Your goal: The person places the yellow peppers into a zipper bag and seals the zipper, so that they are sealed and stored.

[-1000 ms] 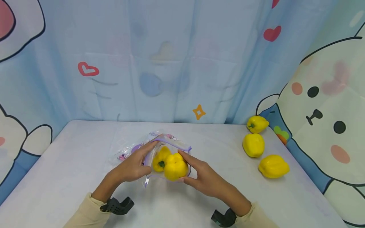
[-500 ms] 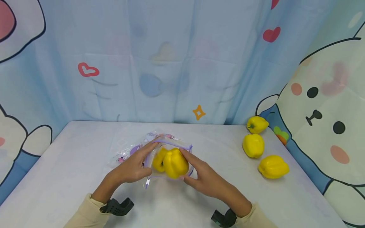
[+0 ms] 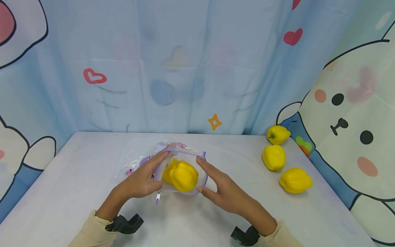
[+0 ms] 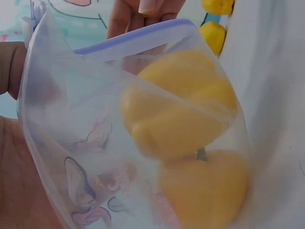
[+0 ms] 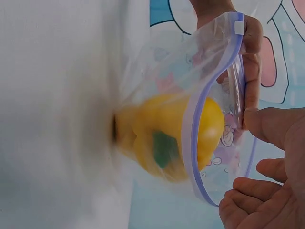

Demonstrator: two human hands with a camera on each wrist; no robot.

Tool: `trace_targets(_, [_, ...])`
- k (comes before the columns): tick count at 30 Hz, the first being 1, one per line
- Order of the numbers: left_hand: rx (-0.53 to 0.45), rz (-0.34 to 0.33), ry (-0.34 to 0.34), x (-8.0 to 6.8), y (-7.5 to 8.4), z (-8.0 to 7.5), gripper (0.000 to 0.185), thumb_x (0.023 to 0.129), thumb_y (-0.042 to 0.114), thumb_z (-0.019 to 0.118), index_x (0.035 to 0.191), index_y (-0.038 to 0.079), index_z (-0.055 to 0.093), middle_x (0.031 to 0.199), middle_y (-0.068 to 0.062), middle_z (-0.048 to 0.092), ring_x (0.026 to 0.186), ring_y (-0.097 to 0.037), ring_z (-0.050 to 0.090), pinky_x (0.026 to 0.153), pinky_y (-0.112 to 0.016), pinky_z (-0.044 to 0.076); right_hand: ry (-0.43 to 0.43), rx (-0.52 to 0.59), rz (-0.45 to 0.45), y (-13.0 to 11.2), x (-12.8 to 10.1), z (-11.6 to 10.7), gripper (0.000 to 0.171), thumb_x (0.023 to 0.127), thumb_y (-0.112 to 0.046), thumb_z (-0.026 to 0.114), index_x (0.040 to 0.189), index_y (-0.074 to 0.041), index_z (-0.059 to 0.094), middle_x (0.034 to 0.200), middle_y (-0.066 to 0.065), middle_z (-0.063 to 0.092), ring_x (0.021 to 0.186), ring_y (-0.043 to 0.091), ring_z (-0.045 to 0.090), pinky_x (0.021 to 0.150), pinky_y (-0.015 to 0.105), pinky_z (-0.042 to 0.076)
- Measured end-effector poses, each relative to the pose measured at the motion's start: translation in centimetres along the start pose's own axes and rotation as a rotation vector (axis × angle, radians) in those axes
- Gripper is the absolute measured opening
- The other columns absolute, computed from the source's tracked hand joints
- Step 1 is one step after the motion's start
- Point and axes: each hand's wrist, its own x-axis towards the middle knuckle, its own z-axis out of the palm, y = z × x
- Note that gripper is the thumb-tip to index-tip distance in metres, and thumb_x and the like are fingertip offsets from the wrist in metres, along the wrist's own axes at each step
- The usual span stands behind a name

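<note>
A clear zip bag point(image 3: 189, 153) with a purple-edged, wide mouth stands at the middle of the table. My left hand point(image 3: 140, 181) holds its left side. Inside lie two yellow bell peppers: one in front point(image 3: 185, 176), the other partly hidden behind it. The left wrist view shows both through the plastic, an upper pepper point(image 4: 183, 102) and a lower pepper point(image 4: 207, 191). My right hand point(image 3: 225, 190) is at the right rim of the mouth, thumb and fingers apart with no pepper between them. A green stem point(image 5: 165, 149) shows through the bag in the right wrist view.
Three more yellow bell peppers stand along the table's right side: a back one point(image 3: 278, 134), a middle one point(image 3: 274, 157) and a front one point(image 3: 296, 180). Crinkled printed plastic point(image 3: 131, 168) spreads left behind my left hand. A patterned curtain point(image 3: 172, 68) hangs behind the white table point(image 3: 77, 171).
The front pepper has left my right hand's grip and moved left and deeper into the bag. My right fingers have spread and drawn slightly right. My left hand stays on the bag.
</note>
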Motion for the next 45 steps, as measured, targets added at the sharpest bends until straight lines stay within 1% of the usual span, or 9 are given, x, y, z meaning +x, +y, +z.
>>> trace_targets(3, [-0.001,0.010,0.001,0.0,0.1,0.0,0.088,0.068,0.005,0.055,0.152,0.001,0.027,0.159,-0.011,0.021,0.141,-0.033,0.027,0.106,-0.057,0.033,0.014,-0.015,-0.011,0.0,-0.1,-0.1,0.076,0.090,-0.018,0.069,0.154,-0.008,0.028,0.158,0.005,0.026,0.142,0.020,0.026,0.109,0.041,0.030])
trace_targets(7, [0.001,0.013,0.001,0.0,0.4,0.0,0.087,0.069,0.005,0.054,0.151,0.000,0.027,0.159,-0.012,0.022,0.142,-0.034,0.026,0.107,-0.058,0.031,0.005,-0.010,0.003,-0.2,-0.1,-0.2,0.076,0.091,-0.021,0.068,0.154,-0.014,0.027,0.157,0.002,0.026,0.142,0.019,0.027,0.109,0.040,0.032])
trace_targets(14, [0.002,0.040,-0.004,-0.1,1.9,-0.3,0.088,0.070,0.001,0.056,0.152,-0.002,0.023,0.160,-0.011,0.016,0.145,-0.031,0.018,0.111,-0.055,0.022,-0.010,0.011,-0.022,-0.5,-0.2,-0.4,0.069,0.095,-0.025,0.063,0.154,-0.017,0.029,0.157,-0.001,0.029,0.141,0.019,0.029,0.108,0.041,0.033])
trace_targets(19, [0.019,0.025,0.008,0.0,2.1,-0.5,0.090,0.069,0.000,0.056,0.153,0.000,0.023,0.160,-0.009,0.018,0.136,-0.029,0.033,0.103,-0.051,0.040,-0.011,0.019,-0.024,-0.7,-0.3,-0.6,0.066,0.096,-0.025,0.061,0.154,-0.017,0.030,0.157,-0.001,0.029,0.141,0.019,0.030,0.108,0.040,0.033])
trace_targets(21, [0.012,0.034,0.012,0.0,2.0,-0.6,0.091,0.068,0.000,0.055,0.153,0.000,0.023,0.160,-0.007,0.019,0.136,-0.028,0.034,0.103,-0.049,0.040,-0.011,0.034,-0.021,-0.9,-0.3,-0.7,0.066,0.096,-0.025,0.061,0.154,-0.018,0.030,0.156,-0.001,0.029,0.141,0.018,0.030,0.108,0.040,0.034])
trace_targets(25, [-0.026,0.039,0.007,-0.1,1.7,-0.6,0.090,0.069,-0.003,0.054,0.153,0.000,0.021,0.161,-0.006,0.017,0.140,-0.026,0.028,0.109,-0.049,0.030,0.002,0.089,-0.027,-1.0,-0.3,-1.1,0.061,0.096,-0.022,0.060,0.152,-0.015,0.034,0.154,0.000,0.034,0.139,0.020,0.034,0.106,0.040,0.036])
trace_targets(33, [-0.098,0.049,-0.001,0.0,1.3,-0.6,0.090,0.069,-0.005,0.053,0.153,-0.003,0.018,0.160,-0.008,0.017,0.143,-0.026,0.024,0.113,-0.044,0.023,0.138,0.222,-0.112,-0.1,-0.2,-2.1,0.036,0.095,0.000,0.056,0.130,-0.005,0.060,0.129,0.005,0.062,0.122,0.023,0.056,0.094,0.038,0.049])
trace_targets(37, [-0.100,0.065,-0.004,0.0,1.1,-0.6,0.092,0.068,-0.007,0.053,0.153,-0.003,0.016,0.161,-0.007,0.015,0.145,-0.025,0.017,0.114,-0.038,0.018,0.197,0.240,-0.086,1.0,-0.2,-3.0,0.032,0.095,0.003,0.055,0.125,-0.003,0.063,0.124,0.006,0.065,0.118,0.021,0.058,0.095,0.036,0.049])
trace_targets(45, [-0.113,-0.006,-0.008,-0.1,1.2,-0.6,0.089,0.069,-0.001,0.053,0.151,-0.008,0.018,0.159,-0.017,0.015,0.143,-0.034,0.020,0.111,-0.053,0.023,0.344,0.179,0.008,4.0,-0.7,-5.5,0.034,0.094,0.002,0.057,0.128,0.000,0.060,0.127,0.010,0.063,0.122,0.015,0.054,0.098,0.032,0.044])
